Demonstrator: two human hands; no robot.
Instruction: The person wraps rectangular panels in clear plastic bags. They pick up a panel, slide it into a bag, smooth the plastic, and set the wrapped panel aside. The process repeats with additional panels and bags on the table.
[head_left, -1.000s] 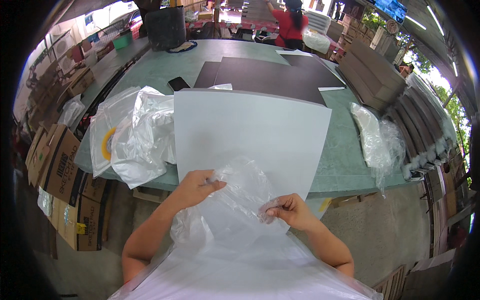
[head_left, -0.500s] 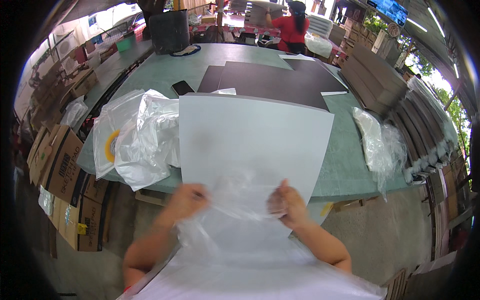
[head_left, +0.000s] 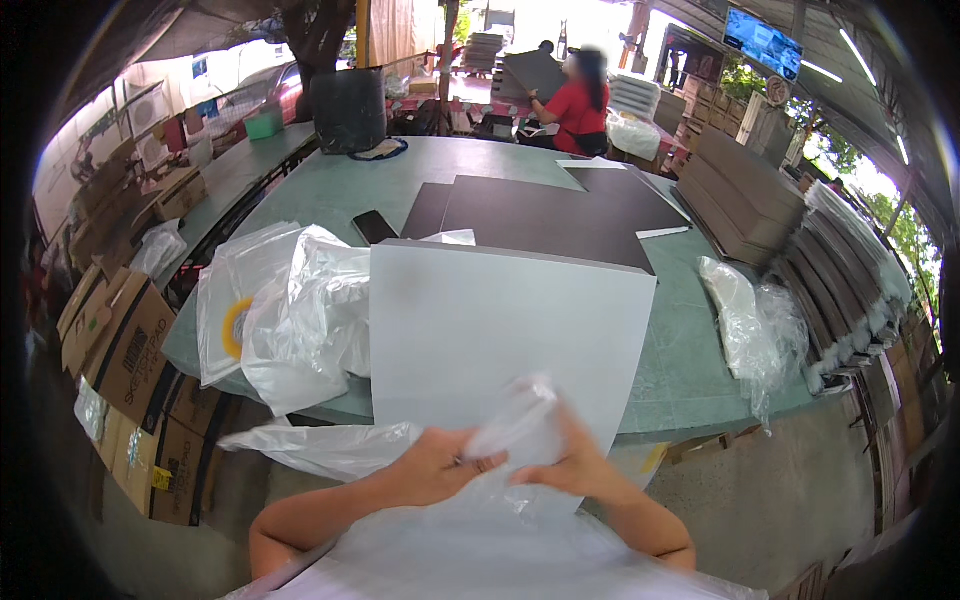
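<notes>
Clear plastic bag [head_left: 515, 425] held over near edge of white board [head_left: 500, 330], which lies on green surface [head_left: 690, 370]. Left hand [head_left: 435, 465] fingers pinched closed on bag; right hand [head_left: 570, 465] also grips it. Heap of plastic bags [head_left: 290, 310] left; dark boards [head_left: 540, 215] behind.

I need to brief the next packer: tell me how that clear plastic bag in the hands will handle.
The clear plastic bag looks floppy: it crumples between the left hand and right hand. Probably very light, since thin film shows the white panel through it. Its glossy surface suggests it may slip.
</notes>
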